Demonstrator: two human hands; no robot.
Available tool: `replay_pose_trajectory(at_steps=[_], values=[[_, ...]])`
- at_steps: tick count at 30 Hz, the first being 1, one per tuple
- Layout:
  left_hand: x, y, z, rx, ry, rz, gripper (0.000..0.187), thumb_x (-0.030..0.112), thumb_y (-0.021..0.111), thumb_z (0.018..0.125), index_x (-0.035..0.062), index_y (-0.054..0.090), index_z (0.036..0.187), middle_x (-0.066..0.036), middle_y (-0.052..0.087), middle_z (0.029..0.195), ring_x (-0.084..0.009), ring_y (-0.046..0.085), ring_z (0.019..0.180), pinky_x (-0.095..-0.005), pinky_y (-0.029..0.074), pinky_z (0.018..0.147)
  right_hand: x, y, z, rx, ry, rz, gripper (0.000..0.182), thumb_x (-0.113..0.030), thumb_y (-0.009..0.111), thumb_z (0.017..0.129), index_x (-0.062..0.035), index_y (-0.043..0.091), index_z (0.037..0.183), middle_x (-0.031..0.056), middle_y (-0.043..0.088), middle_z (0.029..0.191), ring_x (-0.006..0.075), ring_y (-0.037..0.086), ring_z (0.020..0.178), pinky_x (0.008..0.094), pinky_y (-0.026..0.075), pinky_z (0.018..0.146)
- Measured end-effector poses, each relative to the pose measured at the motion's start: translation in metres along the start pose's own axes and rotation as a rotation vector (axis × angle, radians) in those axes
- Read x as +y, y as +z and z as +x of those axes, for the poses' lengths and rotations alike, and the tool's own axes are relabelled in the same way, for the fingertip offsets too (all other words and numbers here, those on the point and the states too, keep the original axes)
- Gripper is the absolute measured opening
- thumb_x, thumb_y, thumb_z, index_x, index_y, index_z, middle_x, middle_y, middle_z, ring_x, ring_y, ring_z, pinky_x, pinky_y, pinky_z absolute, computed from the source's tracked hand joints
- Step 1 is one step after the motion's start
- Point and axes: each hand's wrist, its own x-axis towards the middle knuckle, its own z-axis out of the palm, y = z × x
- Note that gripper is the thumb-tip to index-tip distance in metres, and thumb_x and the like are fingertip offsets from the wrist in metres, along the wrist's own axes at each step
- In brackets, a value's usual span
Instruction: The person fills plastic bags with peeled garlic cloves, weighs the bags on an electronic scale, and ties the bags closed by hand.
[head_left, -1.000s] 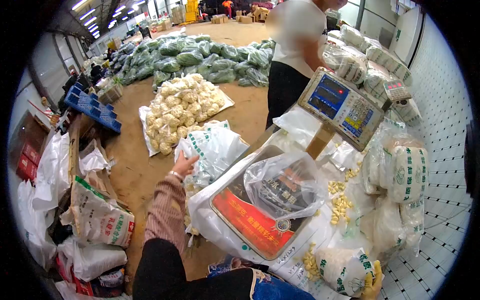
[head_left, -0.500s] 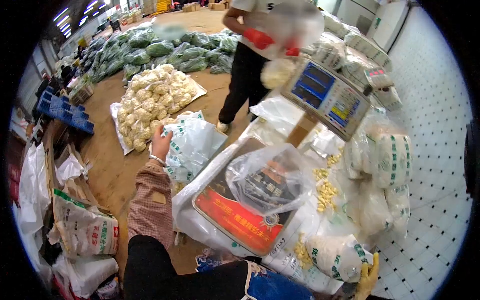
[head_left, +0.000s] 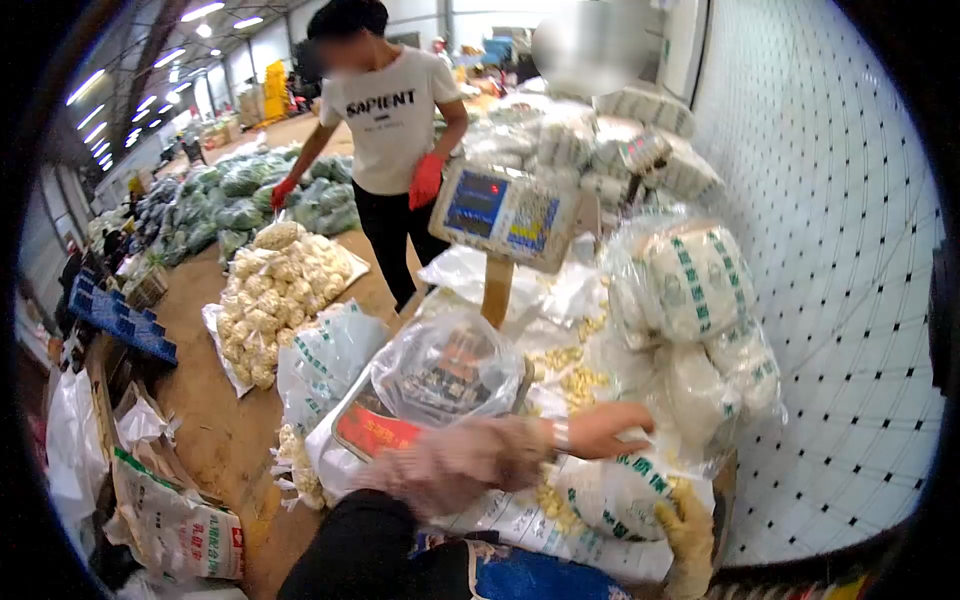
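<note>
A white sheet (head_left: 640, 562) is covering the table, with loose cloves (head_left: 580, 385) scattering over it and a clear bag (head_left: 445, 370) sagging on the scale (head_left: 375, 430). Packed bags (head_left: 700, 280) are leaning near white tiles (head_left: 830, 300). On the brown floor (head_left: 200, 400) a pale heap (head_left: 275, 300) is lying, a co-worker (head_left: 390, 140) in red gloves (head_left: 426, 181) standing just beyond.

The printed bag (head_left: 615, 500) is lying near the table's right end, between the hands. The left hand (head_left: 600, 432) is curling half open over its top, white plastic showing at the fingertips — whether it is gripping, I cannot tell. The gloved right hand (head_left: 688, 530) is bending against the bag's right side, its palm hiding, its hold unclear. A blurring sleeve (head_left: 460, 465) is covering part of the scale — its readout is staying illegible.
</note>
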Motion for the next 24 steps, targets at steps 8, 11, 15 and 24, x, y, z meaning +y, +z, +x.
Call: replay_pose_trajectory(at_steps=[8,11,15,24], values=[[0.015,0.091,0.108,-0.79,-0.31,0.686,0.028,0.03,0.066,0.066,0.0077,0.066,0.083,-0.012,0.063,0.08,-0.0297,0.059,0.078,-0.0385,0.047,0.066,-0.011,0.001,-0.004,0.002,-0.101,-0.019,0.037,-0.02,0.063,0.072,-0.0001,0.054,0.101,0.0192,0.057,0.091,0.0329,0.055,0.086,0.0364,0.043,0.073],[0.003,0.099,0.107,-0.802,-0.311,0.68,0.027,0.028,0.065,0.066,0.0071,0.066,0.083,-0.012,0.063,0.08,-0.0298,0.059,0.077,-0.0387,0.047,0.065,-0.015,0.003,-0.006,0.041,-0.202,0.097,0.031,-0.021,0.062,0.075,0.0014,0.055,0.094,0.0191,0.057,0.082,0.0323,0.056,0.076,0.0353,0.043,0.066],[-0.006,0.107,0.103,-0.805,-0.326,0.667,0.025,0.026,0.064,0.067,0.0063,0.066,0.082,-0.012,0.062,0.08,-0.0299,0.058,0.077,-0.039,0.047,0.064,-0.012,0.007,0.001,0.042,-0.246,0.008,0.023,-0.025,0.052,0.081,-0.0042,0.059,0.085,0.018,0.056,0.077,0.0362,0.051,0.076,0.0428,0.039,0.071],[-0.047,0.134,0.104,-0.691,-0.356,0.671,0.02,0.021,0.062,0.069,0.0044,0.065,0.08,-0.012,0.062,0.08,-0.0302,0.058,0.075,-0.0397,0.046,0.062,0.038,0.031,0.006,0.139,-0.261,0.128,0.017,-0.017,0.058,0.08,-0.0018,0.057,0.088,0.0067,0.051,0.07,0.0187,0.046,0.062,0.0294,0.04,0.061]])
